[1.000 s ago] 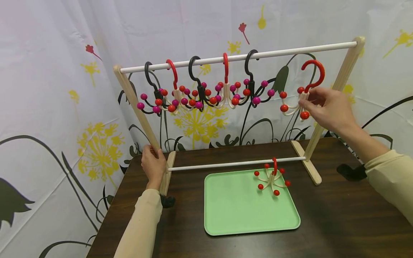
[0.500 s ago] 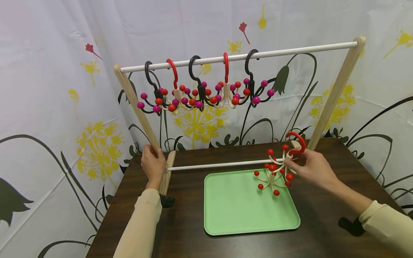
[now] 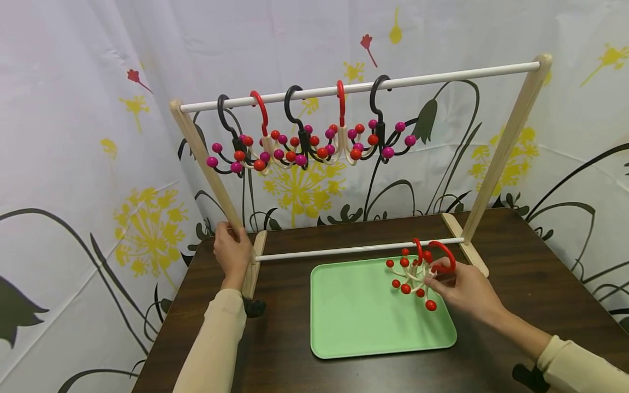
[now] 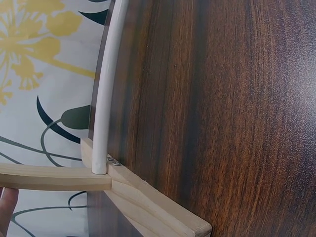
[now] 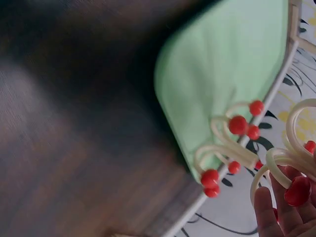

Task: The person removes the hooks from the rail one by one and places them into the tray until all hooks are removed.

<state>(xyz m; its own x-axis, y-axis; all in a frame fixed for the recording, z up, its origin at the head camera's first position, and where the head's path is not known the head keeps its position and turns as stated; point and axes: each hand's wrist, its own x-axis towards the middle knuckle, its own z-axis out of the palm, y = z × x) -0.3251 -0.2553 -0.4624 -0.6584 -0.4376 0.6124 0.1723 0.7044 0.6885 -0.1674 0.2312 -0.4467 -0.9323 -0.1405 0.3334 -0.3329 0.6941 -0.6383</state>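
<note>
In the head view my right hand (image 3: 464, 289) pinches the neck of a small octopus-style hanger (image 3: 449, 256) with a red hook, cream arms and red ball tips. It is over the back right of the green tray (image 3: 363, 311), overlapping a matching hanger (image 3: 417, 248) there. The right wrist view shows the held hanger's red ball (image 5: 297, 191) by my fingertips, apart from the tray hanger (image 5: 237, 148). My left hand (image 3: 231, 254) grips the left wooden upright (image 3: 211, 169) of the rack low down; the left wrist view shows the upright (image 4: 54, 177) with one fingertip.
Several similar hangers with black (image 3: 375, 103) or red hooks (image 3: 341, 103) hang from the rack's white top rail (image 3: 457, 75). A lower white rail (image 3: 304, 253) runs behind the tray. The right wooden foot (image 3: 467, 245) stands near my right hand. A patterned curtain (image 3: 73, 82) hangs behind the dark table (image 3: 285, 349).
My right hand has brought the hanger down and left from beside the rack's right upright to over the tray. My left hand has stayed on the left upright.
</note>
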